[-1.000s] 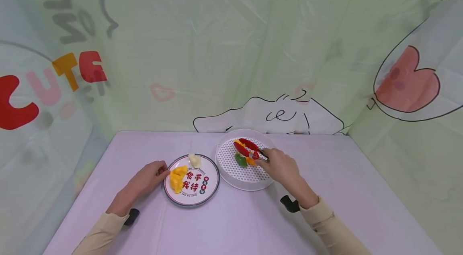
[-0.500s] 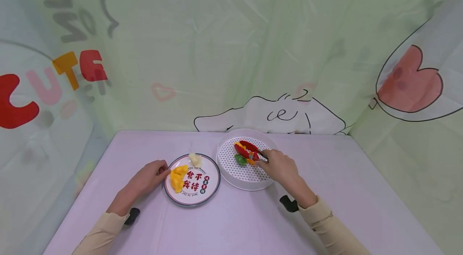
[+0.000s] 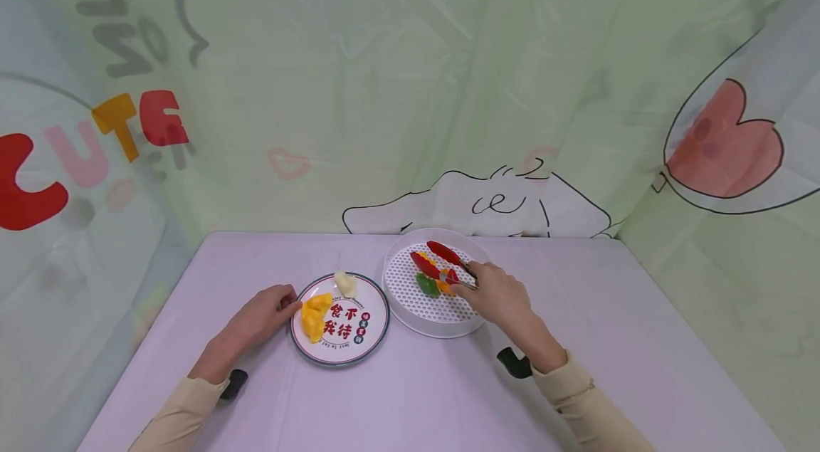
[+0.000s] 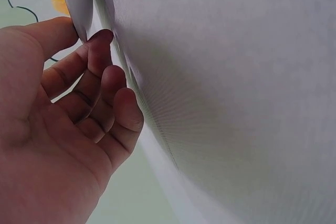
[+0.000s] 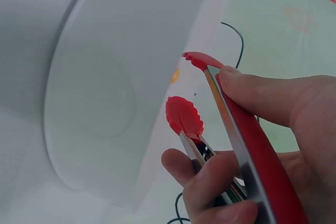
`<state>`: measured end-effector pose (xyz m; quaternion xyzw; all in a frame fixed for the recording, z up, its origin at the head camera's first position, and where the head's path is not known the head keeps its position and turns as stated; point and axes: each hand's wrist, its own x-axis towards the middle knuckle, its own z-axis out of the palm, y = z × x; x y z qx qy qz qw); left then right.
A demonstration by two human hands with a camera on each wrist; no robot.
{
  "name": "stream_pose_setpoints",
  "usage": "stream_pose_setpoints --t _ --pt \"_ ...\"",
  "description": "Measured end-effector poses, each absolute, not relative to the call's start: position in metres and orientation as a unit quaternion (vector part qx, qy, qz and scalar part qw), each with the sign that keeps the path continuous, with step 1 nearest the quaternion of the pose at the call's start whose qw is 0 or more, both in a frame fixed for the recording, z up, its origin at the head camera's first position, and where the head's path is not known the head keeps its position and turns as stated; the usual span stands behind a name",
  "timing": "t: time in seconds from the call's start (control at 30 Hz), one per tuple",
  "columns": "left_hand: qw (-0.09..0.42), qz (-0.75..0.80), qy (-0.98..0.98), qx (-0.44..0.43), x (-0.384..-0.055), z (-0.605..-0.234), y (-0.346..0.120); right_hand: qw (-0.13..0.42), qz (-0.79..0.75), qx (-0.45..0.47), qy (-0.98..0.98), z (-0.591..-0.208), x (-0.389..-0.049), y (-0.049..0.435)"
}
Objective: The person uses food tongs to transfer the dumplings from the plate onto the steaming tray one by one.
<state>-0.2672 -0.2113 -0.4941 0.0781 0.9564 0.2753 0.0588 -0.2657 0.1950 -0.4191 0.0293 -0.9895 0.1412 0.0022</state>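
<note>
In the head view my left hand (image 3: 269,311) pinches the left rim of a round white plate (image 3: 371,309) with red printed characters. Thumb above and index finger below meet its edge in the left wrist view. Yellow dumpling-shaped pieces (image 3: 314,317) and a small cream-coloured piece (image 3: 345,285) lie on the plate. My right hand (image 3: 498,293) grips metal tongs (image 5: 236,124) with red tips, which are spread apart over a white perforated steamer tray (image 3: 410,306). Under and beside the tips lie a green piece (image 3: 427,285) and orange-yellow pieces (image 3: 445,284), partly hidden by the tongs.
The steamer tray's tall smooth wall (image 5: 100,98) rises close to the tongs in the right wrist view. Plate and tray stand side by side on a pale table (image 3: 384,402), with a printed curtain (image 3: 410,96) behind the far edge.
The red tips of the tongs were close together half a second ago and are now spread wider. The left hand and the plate have stayed in place.
</note>
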Motion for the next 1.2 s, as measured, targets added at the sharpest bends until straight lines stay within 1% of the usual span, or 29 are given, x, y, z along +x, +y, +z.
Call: stream_pose_setpoints --t 0.2,0.6,0.9,1.0,1.2 --pt "0.058 0.276 0.956 0.075 -0.269 -0.497 -0.212 0.014 0.141 0.033 -0.989 -0.411 -0.255 0.189" --pt "0.061 0.276 0.956 0.075 -0.265 -0.491 -0.210 0.034 0.155 0.064 -0.985 -0.396 -0.235 0.164" --pt "0.062 0.271 0.958 0.073 -0.267 -0.490 -0.210 0.043 0.144 0.092 -0.984 -0.394 -0.230 0.141" --pt "0.061 0.270 0.958 0.077 -0.267 -0.489 -0.210 0.042 0.140 0.101 -0.984 -0.395 -0.229 0.132" --pt "0.065 0.271 0.957 0.075 -0.264 -0.487 -0.209 0.022 0.137 0.120 -0.983 -0.402 -0.228 0.117"
